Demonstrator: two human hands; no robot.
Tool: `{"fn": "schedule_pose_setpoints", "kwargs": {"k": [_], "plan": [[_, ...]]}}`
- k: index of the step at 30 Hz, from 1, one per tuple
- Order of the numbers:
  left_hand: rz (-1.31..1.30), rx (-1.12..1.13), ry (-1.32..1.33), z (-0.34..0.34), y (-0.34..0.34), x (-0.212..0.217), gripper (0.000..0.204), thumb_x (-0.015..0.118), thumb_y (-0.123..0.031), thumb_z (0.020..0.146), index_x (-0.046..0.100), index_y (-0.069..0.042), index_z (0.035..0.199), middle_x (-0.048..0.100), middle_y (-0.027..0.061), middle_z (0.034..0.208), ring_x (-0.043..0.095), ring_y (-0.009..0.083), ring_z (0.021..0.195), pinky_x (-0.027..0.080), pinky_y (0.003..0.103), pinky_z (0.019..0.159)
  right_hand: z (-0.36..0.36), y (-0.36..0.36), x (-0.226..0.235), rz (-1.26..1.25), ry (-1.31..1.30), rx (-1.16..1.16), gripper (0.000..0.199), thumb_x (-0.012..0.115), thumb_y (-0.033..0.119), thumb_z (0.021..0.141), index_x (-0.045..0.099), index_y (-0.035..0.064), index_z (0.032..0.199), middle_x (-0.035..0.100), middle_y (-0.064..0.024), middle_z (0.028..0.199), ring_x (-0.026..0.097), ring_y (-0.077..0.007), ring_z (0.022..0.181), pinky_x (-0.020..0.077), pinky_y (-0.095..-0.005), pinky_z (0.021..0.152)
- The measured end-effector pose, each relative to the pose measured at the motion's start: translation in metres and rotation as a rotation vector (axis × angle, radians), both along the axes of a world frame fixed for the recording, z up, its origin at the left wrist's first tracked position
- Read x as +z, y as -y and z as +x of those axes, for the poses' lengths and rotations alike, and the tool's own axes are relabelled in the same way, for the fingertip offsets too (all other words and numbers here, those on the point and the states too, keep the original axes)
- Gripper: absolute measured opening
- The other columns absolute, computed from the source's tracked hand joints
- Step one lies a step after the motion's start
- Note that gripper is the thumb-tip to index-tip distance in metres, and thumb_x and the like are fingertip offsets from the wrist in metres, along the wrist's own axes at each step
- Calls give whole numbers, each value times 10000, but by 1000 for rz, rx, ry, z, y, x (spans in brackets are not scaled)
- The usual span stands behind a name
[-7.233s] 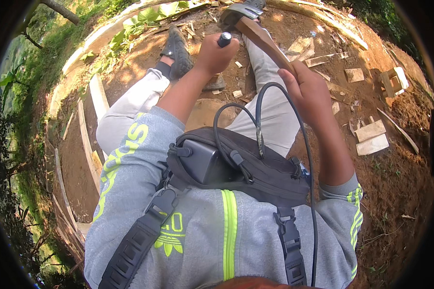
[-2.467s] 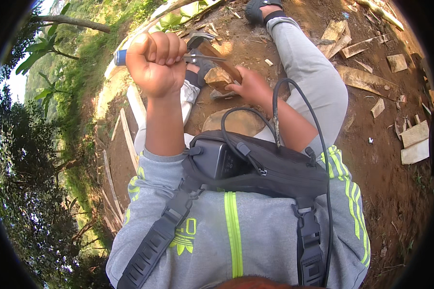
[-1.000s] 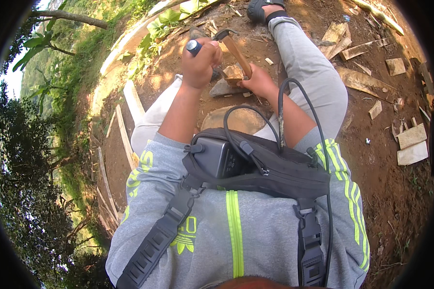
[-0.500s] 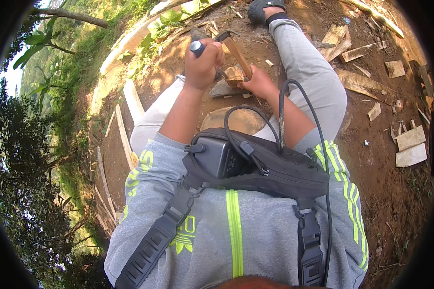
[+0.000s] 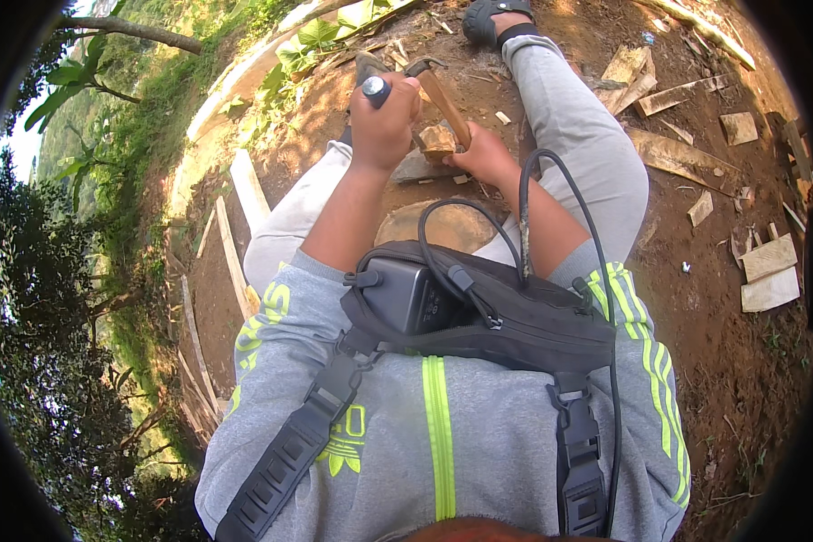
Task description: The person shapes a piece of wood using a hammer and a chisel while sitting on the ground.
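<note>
My left hand (image 5: 386, 126) is closed around the dark handle of a tool (image 5: 376, 90), whose round, shiny end points up. The lower part of that tool is mostly behind my fist, so its kind cannot be told. My right hand (image 5: 486, 155) grips the wooden handle of a hammer (image 5: 443, 99) low down. The hammer's dark, curved metal head tilts up and away, right beside my left thumb. Below and between the hands, a small chunk of wood (image 5: 438, 138) rests on a grey stone (image 5: 415, 166).
A large tan stone or block (image 5: 434, 224) lies between my legs, partly behind a black chest bag (image 5: 479, 312) with looping cables. Split boards (image 5: 682, 158) and offcuts (image 5: 770, 271) scatter the dirt at right. Long wooden strips (image 5: 233, 257) lie at left, with greenery beyond.
My left fist and its tool have shifted slightly to the right. My right hand and the hammer are almost unmoved, and the wood chunk stays on the stone.
</note>
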State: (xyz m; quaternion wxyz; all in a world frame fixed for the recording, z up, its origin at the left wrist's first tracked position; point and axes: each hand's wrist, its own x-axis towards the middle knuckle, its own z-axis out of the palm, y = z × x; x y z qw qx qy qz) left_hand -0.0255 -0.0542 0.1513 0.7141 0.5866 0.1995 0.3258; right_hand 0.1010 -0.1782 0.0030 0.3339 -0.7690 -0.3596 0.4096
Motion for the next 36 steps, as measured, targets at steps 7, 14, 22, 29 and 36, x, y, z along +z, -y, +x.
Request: {"fn": "schedule_pose_setpoints", "kwargs": {"k": [7, 14, 22, 29, 36], "plan": [[-23, -7, 4, 2, 4, -1, 381, 597, -133, 1026, 485, -89, 665, 446, -38, 587, 413, 72, 527, 337, 281, 504, 1, -1, -5, 6, 8, 15, 642, 904, 246, 768, 608, 12, 1287, 731, -198, 1137, 708, -340, 1069, 541, -424, 922], [10, -19, 9, 4, 4, -2, 365, 600, -122, 1034, 502, -83, 684, 453, -46, 597, 406, 57, 543, 327, 273, 507, 2, -1, -8, -7, -5, 7, 645, 904, 248, 766, 612, 30, 1298, 730, -196, 1150, 708, -337, 1090, 538, -421, 938], [27, -22, -31, 5, 6, -1, 360, 619, -121, 1024, 524, -78, 679, 487, -45, 614, 430, 52, 563, 344, 268, 523, 1, 0, -6, -22, 6, 8, 662, 908, 255, 761, 612, 37, 1312, 727, -187, 1170, 704, -334, 1103, 534, -413, 956], [136, 40, -95, 4, 11, -5, 338, 646, -135, 1004, 565, -55, 686, 507, -57, 626, 432, 44, 588, 351, 280, 531, 1, 5, 0, 51, -17, -7, 639, 910, 216, 763, 610, 2, 1285, 744, -155, 1092, 729, -286, 1002, 553, -386, 893], [181, 69, -93, 1, 9, -12, 350, 666, -162, 980, 558, -46, 668, 482, -55, 593, 419, 50, 587, 349, 299, 524, 39, 35, 37, -111, 239, -95, 447, 819, 258, 912, 621, 4, 1223, 734, -60, 853, 701, -169, 645, 557, -369, 623]]}}
